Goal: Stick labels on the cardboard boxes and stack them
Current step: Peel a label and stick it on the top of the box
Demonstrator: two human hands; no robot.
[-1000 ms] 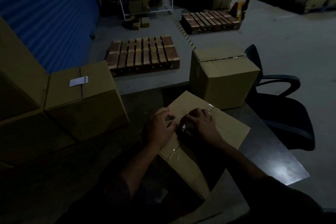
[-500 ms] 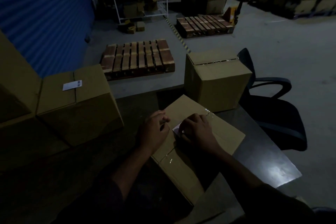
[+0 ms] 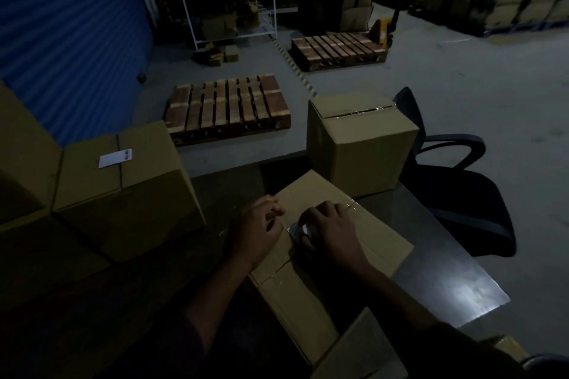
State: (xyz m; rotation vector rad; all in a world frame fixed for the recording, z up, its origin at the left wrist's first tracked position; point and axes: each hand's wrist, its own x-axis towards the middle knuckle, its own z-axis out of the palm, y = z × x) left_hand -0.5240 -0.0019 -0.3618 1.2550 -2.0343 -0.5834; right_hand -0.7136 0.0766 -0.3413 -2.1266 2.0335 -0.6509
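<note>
— Head view: the right hand [image 3: 331, 232] presses the white label [image 3: 295, 229] flat onto the taped box [image 3: 381, 243] on the counter [image 3: 446, 271].
— And the left hand [image 3: 257, 234]?
— Loosely curled on the box's edge, steadying it, gripping nothing. He'd best smooth outward from the middle, so no corner lifts.

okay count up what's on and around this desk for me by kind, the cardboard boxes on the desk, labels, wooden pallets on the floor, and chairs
Cardboard boxes on the desk: 4, namely the big box at far left, the labelled box, the box under the hands, the box behind it
Labels: 2, one stuck, one under the right hand
Wooden pallets: 2
Chairs: 1
Total: 9
</note>
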